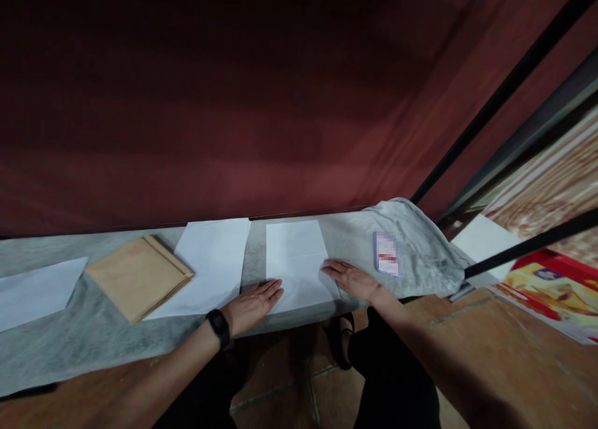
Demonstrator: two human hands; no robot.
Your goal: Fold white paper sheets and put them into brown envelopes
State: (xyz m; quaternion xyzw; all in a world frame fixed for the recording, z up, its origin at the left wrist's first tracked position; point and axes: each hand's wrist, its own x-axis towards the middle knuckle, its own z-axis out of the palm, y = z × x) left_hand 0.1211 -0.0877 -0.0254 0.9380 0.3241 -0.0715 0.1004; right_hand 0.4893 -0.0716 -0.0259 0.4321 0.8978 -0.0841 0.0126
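A white sheet of paper (296, 254) with a faint crease across it lies flat on the grey cloth in front of me. My left hand (255, 304), with a black band on its wrist, rests at the sheet's lower left edge, fingers stretched out. On the opposite side, my right hand (352, 279) lies with extended fingers on the sheet's right edge. Neither hand grips anything. Left of this sheet is a stack of white paper (217, 261). Several brown envelopes (137, 276) partly cover that stack's left side.
The grey cloth (177, 339) covers a narrow bench against a dark red wall (233, 136). More white paper (37, 295) lies far left. A small blurred packet (387, 254) sits to the right. Beyond the bench end are black bars (504, 93) and a red-and-yellow printed box (551, 292).
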